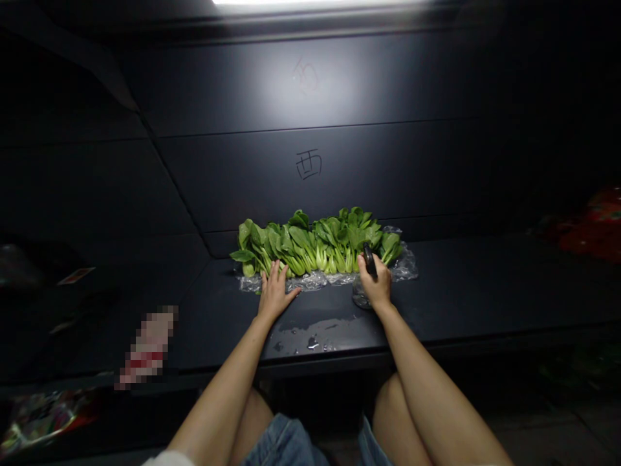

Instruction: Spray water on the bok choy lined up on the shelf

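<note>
A row of green bok choy (315, 243) lies along the back of a dark shelf, leaves toward the back panel and pale stems toward me. Crumpled clear plastic (310, 281) shows beneath and in front of the stems. My left hand (276, 294) rests with spread fingers at the stems on the left, holding nothing. My right hand (377, 283) is wrapped around a spray bottle (359, 296) with a black trigger head and a clear body. The bottle stands in front of the bok choy at the right, its head toward the leaves; my hand hides part of it.
Water drops (313, 342) wet the shelf (330, 323) near its front edge. A dark back panel (310, 188) with handwritten characters rises behind. A small card (76, 276) lies at the left, with a pixelated patch nearer me. Red items (596, 226) are at the far right.
</note>
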Available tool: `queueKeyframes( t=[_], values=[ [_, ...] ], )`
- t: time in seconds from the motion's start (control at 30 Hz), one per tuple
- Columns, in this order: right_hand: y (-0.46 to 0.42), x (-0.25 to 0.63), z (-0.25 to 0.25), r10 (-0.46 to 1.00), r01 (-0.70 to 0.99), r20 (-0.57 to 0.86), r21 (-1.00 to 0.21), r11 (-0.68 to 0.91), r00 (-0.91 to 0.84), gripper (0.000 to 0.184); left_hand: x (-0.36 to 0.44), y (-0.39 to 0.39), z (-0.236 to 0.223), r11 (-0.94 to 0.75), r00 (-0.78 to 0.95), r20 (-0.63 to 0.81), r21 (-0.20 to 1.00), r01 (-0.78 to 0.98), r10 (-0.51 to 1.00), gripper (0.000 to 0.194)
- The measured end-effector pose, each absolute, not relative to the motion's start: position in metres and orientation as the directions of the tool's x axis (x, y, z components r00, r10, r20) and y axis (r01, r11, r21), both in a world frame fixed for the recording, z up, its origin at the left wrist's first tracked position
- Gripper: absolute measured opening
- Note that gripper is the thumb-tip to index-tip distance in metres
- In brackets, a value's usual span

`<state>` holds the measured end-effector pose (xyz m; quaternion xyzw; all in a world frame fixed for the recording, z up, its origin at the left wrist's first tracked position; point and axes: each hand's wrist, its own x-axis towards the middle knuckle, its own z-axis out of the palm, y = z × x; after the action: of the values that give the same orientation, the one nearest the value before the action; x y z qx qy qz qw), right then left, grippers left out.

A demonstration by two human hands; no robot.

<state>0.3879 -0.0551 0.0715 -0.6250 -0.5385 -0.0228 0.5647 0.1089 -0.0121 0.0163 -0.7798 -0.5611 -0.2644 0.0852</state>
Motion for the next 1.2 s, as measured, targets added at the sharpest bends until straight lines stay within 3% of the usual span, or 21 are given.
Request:
queueKeyframes(
  t=[0.67, 0.93, 1.2],
  values=[
    [-0.061, 0.368, 0.078, 0.744, 0.619, 0.628, -0.683, 0.386, 0.228, 0.037, 0.109, -0.012, 0.016, -0.356, 0.229, 0.513, 0.162, 0.92, 0.827, 0.069],
    [-0.057, 0.365, 0.076, 0.749, 0.61, 0.606, -0.709, 0.354, 0.268, 0.04, 0.11, -0.012, 0.017, -0.352, 0.227, 0.506, 0.164, 0.922, 0.832, 0.069],
    [-0.059, 0.361, 0.08, 0.763, 0.618, 0.626, -0.667, 0.415, 0.164, 0.039, 0.11, -0.013, 0.017, -0.36, 0.236, 0.515, 0.155, 0.92, 0.824, 0.068]
  ],
)
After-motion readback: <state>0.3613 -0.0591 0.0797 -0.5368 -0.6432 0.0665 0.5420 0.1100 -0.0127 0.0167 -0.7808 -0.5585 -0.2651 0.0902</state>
